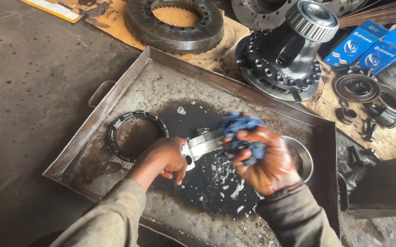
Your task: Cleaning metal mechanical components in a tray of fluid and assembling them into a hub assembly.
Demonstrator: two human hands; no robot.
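Note:
My left hand (pixel 165 158) grips one end of a flat, shiny metal bar (pixel 203 142) above a large metal tray (pixel 129 77). My right hand (pixel 265 161) is closed on a wet blue rag (pixel 239 124), which presses on the bar's other end. Under both hands a pool of dark oily liquid (pixel 207 183) with foam covers the tray floor. A dark toothed ring (pixel 136 132) lies in the tray, left of my left hand. A bright metal ring (pixel 304 155) lies partly hidden behind my right hand.
Beyond the tray, on cardboard, sit a big ring gear (pixel 175 23), a black differential housing with a roller bearing (pixel 285 50), two blue boxes (pixel 369 43), and small rings and bolts (pixel 367 100). Dark concrete floor (pixel 29 91) lies to the left.

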